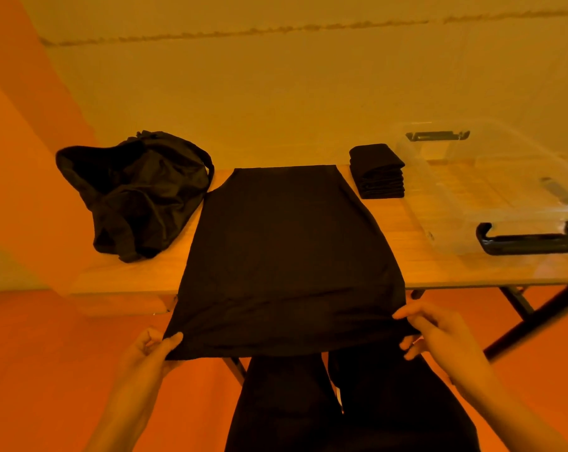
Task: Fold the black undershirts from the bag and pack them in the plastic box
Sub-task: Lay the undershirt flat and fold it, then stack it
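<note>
A black undershirt (285, 249) lies spread flat across the middle of the wooden table (439, 265), its near edge hanging past the table's front. My left hand (149, 353) pinches the near left corner of it. The near right corner is pinched by my right hand (439, 334). A crumpled black bag (136, 194) sits at the left of the table. At the back right stands a stack of folded black undershirts (378, 171). The clear plastic box (491, 197) with black handles stands at the far right, with nothing visible inside.
The table stands against a pale wall, with folding black legs (533, 321) under its right side. The floor around it is orange. My dark trousers (341, 402) fill the bottom centre of the view.
</note>
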Available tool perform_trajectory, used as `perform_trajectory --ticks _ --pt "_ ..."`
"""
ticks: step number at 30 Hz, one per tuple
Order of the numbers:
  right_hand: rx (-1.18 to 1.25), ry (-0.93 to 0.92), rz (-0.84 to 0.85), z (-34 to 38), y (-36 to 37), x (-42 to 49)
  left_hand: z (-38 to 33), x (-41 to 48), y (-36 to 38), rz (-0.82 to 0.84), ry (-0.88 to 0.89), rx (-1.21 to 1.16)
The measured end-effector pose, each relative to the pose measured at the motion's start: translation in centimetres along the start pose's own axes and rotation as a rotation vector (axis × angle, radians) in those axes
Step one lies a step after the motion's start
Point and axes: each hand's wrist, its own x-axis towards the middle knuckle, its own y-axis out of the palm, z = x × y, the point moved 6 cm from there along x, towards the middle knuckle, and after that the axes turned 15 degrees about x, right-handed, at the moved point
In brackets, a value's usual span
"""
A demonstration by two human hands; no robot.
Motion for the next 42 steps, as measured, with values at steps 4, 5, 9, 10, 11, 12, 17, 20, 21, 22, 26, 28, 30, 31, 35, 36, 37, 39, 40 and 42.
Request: perform_trajectory --ticks 4,5,9,10,11,12,17,20,21,22,26,28,30,31,35,36,37,39,40,42 --pt "0.074 0.125 -0.052 -1.0 -0.5 0.3 -0.2 -0.2 -0.8 -0.065 0.043 0.047" --pt "0.045 0.16 -0.047 -1.3 -0.6 0.3 -0.2 -0.4 -0.8 -0.069 0.062 0.078" --pt "-0.042 0.205 0.028 -1.5 0.1 -0.1 0.3 -0.6 -0.3 -0.032 0.101 0.163" --pt "-0.076 0.196 0.054 -1.3 0.3 -0.2 0.4 -0.5 -0.1 -0.023 0.104 0.17" --pt "-0.123 0.188 0.076 -1.1 0.5 -0.2 0.5 -0.4 -0.1 -0.021 0.105 0.173" --pt "-0.173 0.182 0.093 -0.9 0.6 -0.2 0.4 -0.4 -0.1 -0.025 0.111 0.18" --pt "-0.246 0.21 0.164 -1.0 0.9 -0.1 0.3 -0.2 -0.4 -0.044 0.117 0.233" --pt "-0.26 0.15 0.123 -0.7 0.3 -0.1 0.6 -0.3 -0.5 -0.036 0.117 0.231" --pt "-0.272 0.134 0.11 -0.7 0.2 -0.2 0.6 -0.5 -0.5 -0.033 0.132 0.241" --pt "-0.291 0.118 0.112 -0.6 0.1 -0.3 0.6 -0.7 -0.6 -0.036 0.144 0.264" --pt "-0.628 0.151 0.328 0.1 0.6 -0.6 0.4 -0.3 -0.8 0.014 0.153 0.517" --pt "-0.783 0.042 0.357 2.6 1.3 0.3 -0.8 -0.2 -0.9 -0.043 0.242 0.719" --pt "-0.814 -0.244 0.283 6.3 3.2 2.2 -3.9 -0.7 0.9 -0.144 0.414 0.832" --pt "-0.824 -0.383 0.272 7.7 5.1 3.3 -5.8 -1.1 3.0 -0.133 0.541 0.852" --pt "-0.982 -0.576 0.387 9.2 13.7 11.2 -12.8 1.0 15.1 0.085 0.946 0.976" --pt "-1.043 -0.575 0.379 9.5 15.1 13.5 -14.1 2.7 17.7 0.108 0.986 1.034" --pt "-1.09 -0.568 0.355 9.8 15.9 15.8 -15.2 4.6 20.0 0.126 0.997 1.12" --pt "-1.148 -0.523 0.316 10.0 16.2 19.5 -16.7 8.3 23.8 0.15 0.992 1.363" --pt "-1.146 -0.481 0.322 10.0 15.9 20.8 -16.8 9.9 25.1 0.154 0.981 1.48" --pt "-1.132 -0.396 0.36 9.6 14.9 22.5 -16.3 12.0 26.0 0.138 0.904 1.632"
